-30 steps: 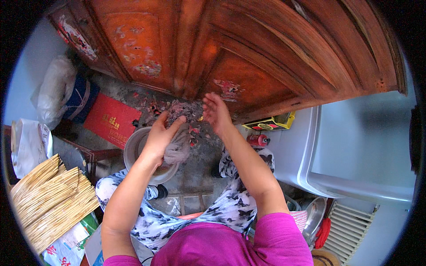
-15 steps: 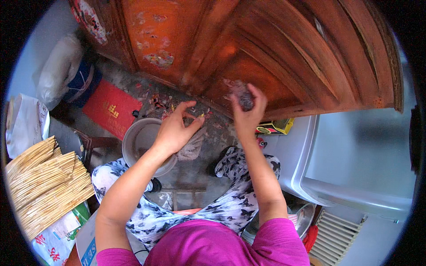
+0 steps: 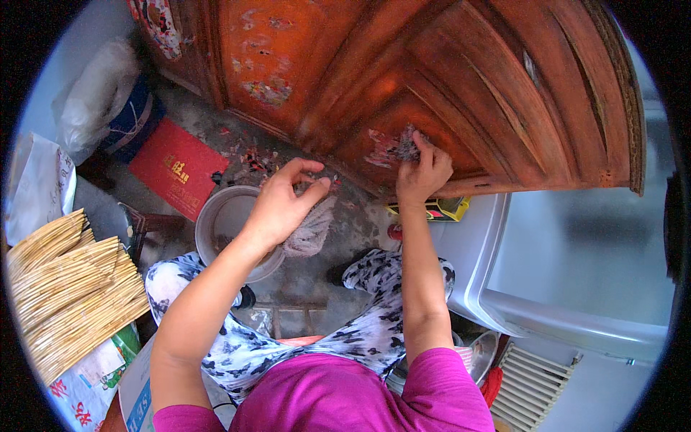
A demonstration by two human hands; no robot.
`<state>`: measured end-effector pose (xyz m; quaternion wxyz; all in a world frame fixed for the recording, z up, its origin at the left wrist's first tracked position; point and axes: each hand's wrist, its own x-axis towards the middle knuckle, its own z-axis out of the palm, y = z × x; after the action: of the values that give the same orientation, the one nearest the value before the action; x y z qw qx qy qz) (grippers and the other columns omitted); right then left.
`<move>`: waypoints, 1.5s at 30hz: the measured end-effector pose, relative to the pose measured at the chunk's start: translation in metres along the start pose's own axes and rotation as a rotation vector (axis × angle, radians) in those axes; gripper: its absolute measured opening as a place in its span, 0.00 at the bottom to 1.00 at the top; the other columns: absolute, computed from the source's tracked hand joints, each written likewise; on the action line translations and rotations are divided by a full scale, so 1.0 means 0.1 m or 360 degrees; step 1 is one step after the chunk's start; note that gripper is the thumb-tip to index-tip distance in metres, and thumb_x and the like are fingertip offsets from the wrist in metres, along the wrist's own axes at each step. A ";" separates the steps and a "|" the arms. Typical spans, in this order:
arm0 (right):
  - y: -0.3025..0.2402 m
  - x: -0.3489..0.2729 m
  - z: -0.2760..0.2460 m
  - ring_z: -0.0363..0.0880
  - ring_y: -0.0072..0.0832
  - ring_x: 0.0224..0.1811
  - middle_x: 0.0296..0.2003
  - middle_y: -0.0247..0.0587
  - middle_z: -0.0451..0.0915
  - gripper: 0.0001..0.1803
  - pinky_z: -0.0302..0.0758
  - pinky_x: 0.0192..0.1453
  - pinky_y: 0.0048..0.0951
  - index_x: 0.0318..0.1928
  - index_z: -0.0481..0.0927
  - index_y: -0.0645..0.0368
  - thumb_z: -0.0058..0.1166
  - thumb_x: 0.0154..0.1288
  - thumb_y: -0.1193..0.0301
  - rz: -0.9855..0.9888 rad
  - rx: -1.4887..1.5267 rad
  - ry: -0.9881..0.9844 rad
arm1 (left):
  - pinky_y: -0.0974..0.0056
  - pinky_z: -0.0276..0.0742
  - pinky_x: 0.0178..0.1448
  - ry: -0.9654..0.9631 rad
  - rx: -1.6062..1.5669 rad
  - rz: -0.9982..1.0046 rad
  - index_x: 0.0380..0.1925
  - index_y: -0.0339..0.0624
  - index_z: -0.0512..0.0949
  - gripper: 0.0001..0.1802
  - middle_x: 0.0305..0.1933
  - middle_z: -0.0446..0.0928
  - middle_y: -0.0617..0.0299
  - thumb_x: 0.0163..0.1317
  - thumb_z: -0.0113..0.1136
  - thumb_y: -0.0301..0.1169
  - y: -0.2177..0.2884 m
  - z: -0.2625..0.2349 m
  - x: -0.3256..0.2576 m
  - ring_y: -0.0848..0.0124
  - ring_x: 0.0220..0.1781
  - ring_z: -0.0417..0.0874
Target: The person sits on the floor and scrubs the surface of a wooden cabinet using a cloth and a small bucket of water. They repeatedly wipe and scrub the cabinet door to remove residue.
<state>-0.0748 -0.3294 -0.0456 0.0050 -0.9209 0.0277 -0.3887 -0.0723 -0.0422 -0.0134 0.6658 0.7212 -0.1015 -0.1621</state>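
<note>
Two bare hands work at a worn red wooden door (image 3: 461, 79) that fills the space above them. The right hand (image 3: 425, 169) is pressed against the door's lower panel, fingers curled tight on a grey wad of scouring material (image 3: 407, 144) that sits on a pale patch of stuck paper scraps (image 3: 378, 147). The left hand (image 3: 282, 205) hovers well apart from it, lower and to the left, thumb and fingers loosely pinched with a narrow gap; whether anything small lies between them I cannot tell. Just below that hand hangs a grey rag (image 3: 311, 230), draped over the rim of a round metal basin (image 3: 216, 216) on the floor. Torn paper bits (image 3: 248, 162) litter the ground just above the left hand. Farther left lie a red card (image 3: 176, 169) and a stack of bamboo sticks (image 3: 68, 291). Right of the right forearm stands a white appliance (image 3: 568, 259), with a yellow box (image 3: 435, 210) wedged beside its corner under the door.
</note>
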 end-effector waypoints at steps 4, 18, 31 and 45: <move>0.25 -0.29 0.24 0.74 0.42 0.43 0.35 0.39 0.74 0.27 0.69 0.46 0.44 0.45 0.84 0.42 0.60 0.38 0.77 -0.0197 -0.0238 -0.0314 | 0.64 0.75 0.49 -0.0063 -0.0029 -0.0067 0.50 0.34 0.79 0.22 0.39 0.85 0.52 0.64 0.65 0.40 0.02 0.05 0.02 0.67 0.43 0.85; -0.10 -0.11 0.16 0.73 0.37 0.44 0.38 0.34 0.74 0.27 0.63 0.49 0.45 0.45 0.85 0.38 0.67 0.39 0.72 -0.0073 -0.0120 -0.0234 | 0.68 0.74 0.56 -0.0121 -0.0087 -0.0181 0.49 0.34 0.80 0.15 0.42 0.84 0.59 0.68 0.61 0.32 0.04 -0.02 -0.02 0.73 0.46 0.82; -0.18 -0.02 0.27 0.72 0.35 0.47 0.37 0.30 0.72 0.28 0.59 0.54 0.43 0.44 0.85 0.33 0.66 0.38 0.76 0.0084 -0.0093 -0.0214 | 0.68 0.75 0.54 -0.0218 -0.0217 -0.0167 0.49 0.34 0.79 0.15 0.39 0.84 0.59 0.69 0.60 0.34 0.11 0.01 -0.01 0.74 0.46 0.82; -0.15 -0.23 0.48 0.71 0.35 0.46 0.36 0.30 0.71 0.30 0.61 0.50 0.42 0.47 0.85 0.34 0.68 0.35 0.71 -0.0044 -0.0158 -0.0294 | 0.68 0.77 0.51 -0.0123 -0.0289 -0.0190 0.44 0.31 0.81 0.13 0.39 0.85 0.57 0.65 0.62 0.32 0.06 0.02 0.03 0.72 0.44 0.84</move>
<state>-0.0556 -0.3133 -0.0955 -0.0435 -0.9522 0.0336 -0.3004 -0.0696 -0.0460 -0.0075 0.7131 0.6559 -0.0689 -0.2377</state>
